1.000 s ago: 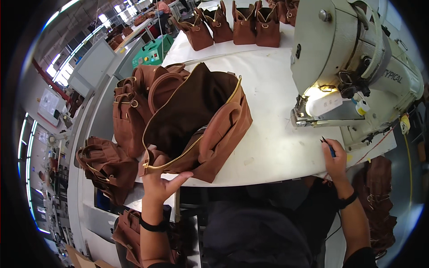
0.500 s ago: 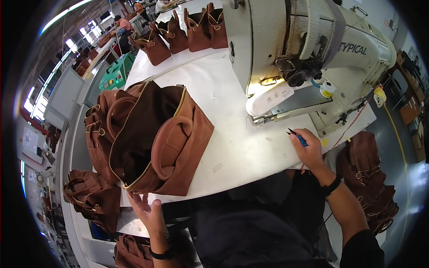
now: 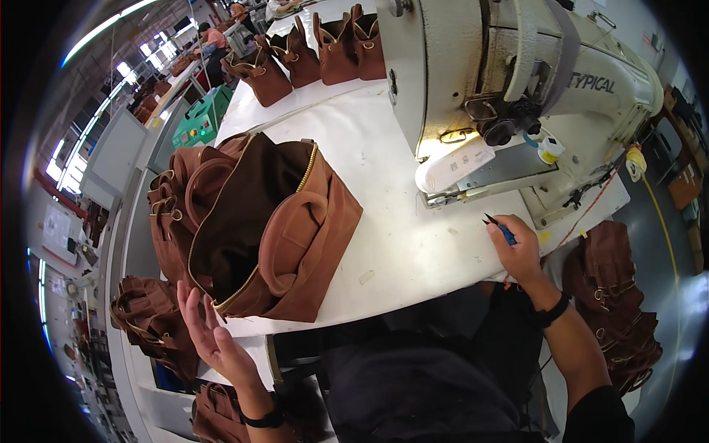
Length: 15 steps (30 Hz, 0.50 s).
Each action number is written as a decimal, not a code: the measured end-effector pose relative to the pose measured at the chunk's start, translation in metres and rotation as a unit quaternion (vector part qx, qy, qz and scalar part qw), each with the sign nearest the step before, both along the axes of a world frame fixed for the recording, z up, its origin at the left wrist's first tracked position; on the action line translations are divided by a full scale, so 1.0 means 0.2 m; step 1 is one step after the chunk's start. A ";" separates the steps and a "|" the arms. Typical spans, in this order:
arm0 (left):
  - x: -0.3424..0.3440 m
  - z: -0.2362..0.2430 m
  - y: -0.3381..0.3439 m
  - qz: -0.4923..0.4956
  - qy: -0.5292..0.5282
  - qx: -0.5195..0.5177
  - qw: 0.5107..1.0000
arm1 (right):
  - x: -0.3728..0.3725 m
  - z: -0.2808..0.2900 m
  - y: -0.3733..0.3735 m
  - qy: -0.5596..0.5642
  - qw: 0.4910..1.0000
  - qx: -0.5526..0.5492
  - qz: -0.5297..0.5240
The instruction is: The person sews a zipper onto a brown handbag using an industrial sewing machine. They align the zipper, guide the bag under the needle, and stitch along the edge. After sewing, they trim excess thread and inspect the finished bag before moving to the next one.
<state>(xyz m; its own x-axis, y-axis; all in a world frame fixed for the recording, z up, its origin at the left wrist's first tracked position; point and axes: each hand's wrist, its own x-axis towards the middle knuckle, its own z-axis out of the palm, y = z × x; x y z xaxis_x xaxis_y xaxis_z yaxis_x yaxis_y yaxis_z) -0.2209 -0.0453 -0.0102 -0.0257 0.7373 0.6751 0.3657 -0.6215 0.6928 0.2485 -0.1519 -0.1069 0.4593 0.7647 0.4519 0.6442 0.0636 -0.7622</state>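
Note:
A large brown leather bag (image 3: 325, 258) stands on the white work table (image 3: 384, 280), its brass zipper open on a dark lining, handles to the sides. Just left of its near zipper end, my left hand (image 3: 218, 343) is raised with fingers spread, holding nothing. My right hand (image 3: 517, 247) is closed on blue-handled thread snips (image 3: 507, 233), blades pointing up, at the table's front right below the sewing machine (image 3: 605, 59). More brown bags (image 3: 166, 199) are bunched behind and left of the big bag, another (image 3: 155, 325) at lower left.
Several upright bags (image 3: 336, 55) line the back of the table, near a green device (image 3: 199, 118). Another bag (image 3: 218, 413) lies below left and a pile (image 3: 602, 280) at right. Co-workers (image 3: 214, 46) are in the background. A yellow thread cone (image 3: 635, 166) is by the machine.
My left hand has released the big bag's zipper end and moved up and leftward, fingers spreading. The view has swung rightward, showing more of the machine. The snips remain in my right hand.

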 end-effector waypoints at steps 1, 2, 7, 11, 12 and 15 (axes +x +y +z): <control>0.00 0.04 -0.01 -0.001 0.018 -0.006 1.000 | 0.00 0.00 0.00 0.001 1.000 0.000 0.001; 0.00 0.08 -0.02 -0.001 0.036 -0.012 0.999 | -0.01 -0.01 0.01 -0.004 1.000 -0.002 -0.004; 0.01 0.19 -0.03 0.006 0.022 -0.130 0.991 | 0.00 -0.05 0.01 0.000 1.000 0.007 0.001; 0.06 0.25 0.02 -0.054 -0.098 -0.225 0.968 | 0.04 -0.07 -0.02 0.005 1.000 -0.023 -0.006; 0.05 0.27 0.00 -0.052 -0.105 -0.234 0.965 | 0.03 -0.07 -0.01 0.004 1.000 -0.029 -0.003; 0.00 0.26 0.02 -0.088 -0.140 -0.261 0.951 | 0.02 -0.06 0.00 0.001 0.999 -0.040 -0.002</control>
<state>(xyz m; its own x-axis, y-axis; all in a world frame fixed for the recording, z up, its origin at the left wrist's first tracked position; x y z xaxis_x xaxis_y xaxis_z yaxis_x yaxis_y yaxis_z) -0.2218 -0.0404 0.0421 0.0038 0.9795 0.2013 0.0440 -0.2013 0.9785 0.2527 -0.1516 -0.1196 0.4640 0.7964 0.3877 0.6426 -0.0014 -0.7662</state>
